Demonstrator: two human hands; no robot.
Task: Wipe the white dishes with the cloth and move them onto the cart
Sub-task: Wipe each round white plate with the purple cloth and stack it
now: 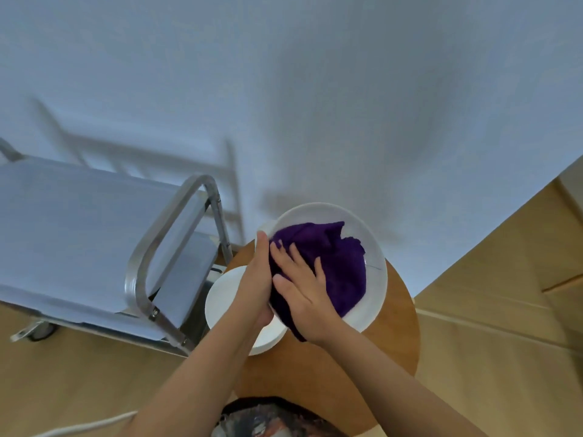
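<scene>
The fingers of the right hand lie spread and nearly straight, pressing flat on the purple cloth; the cloth is bunched inside a white dish, covering most of its hollow and spilling over the near rim toward the wrist; the left hand grips that dish at its left edge, thumb up along the rim, the other fingers hidden beneath, so how they lie cannot be told; the dish is tilted, its open face turned toward the camera, and whether it touches the surface below cannot be told; just left of it, partly under the left forearm, a second white dish sits on the round wooden worktop, its rim reaching past the worktop's left edge; both forearms rise from the bottom of the view and meet over the dishes; left of the worktop stands a metal cart with a flat pale top shelf and a bent tubular handle at the near end; a lower shelf shows behind the handle, and one caster shows at the lower left; a pale wall fills the upper view, and a light wooden floor runs to the right and below.
</scene>
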